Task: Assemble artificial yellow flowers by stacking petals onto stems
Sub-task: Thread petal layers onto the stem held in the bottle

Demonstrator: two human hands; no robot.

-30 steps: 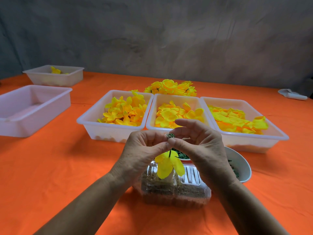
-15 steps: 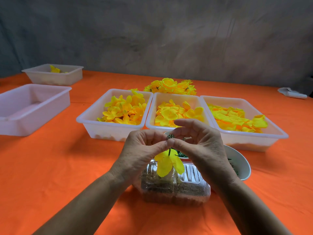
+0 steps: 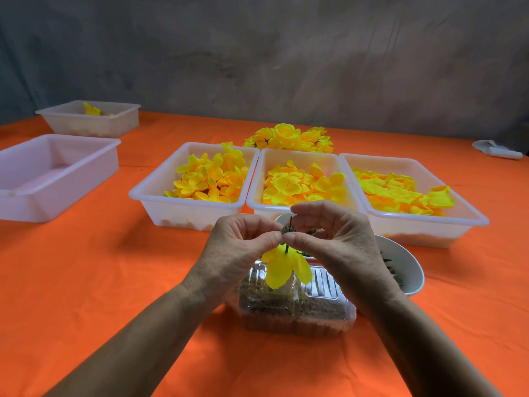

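Stem (image 3: 289, 224) tip now poking up above fingertips, unlike a second ago. Left hand (image 3: 243, 247) and right hand (image 3: 332, 242) both pinching small ring (image 3: 285, 230); yellow petal (image 3: 283, 267) hanging at 6 o'clock. Ring probably threaded, sliding toward petal.

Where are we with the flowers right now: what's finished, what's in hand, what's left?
Done: a pile of finished flowers lies behind the trays. In hand: the left hand and right hand pinch a thin stem with one yellow petal piece hanging on it. Left: the three trays hold many loose petals.
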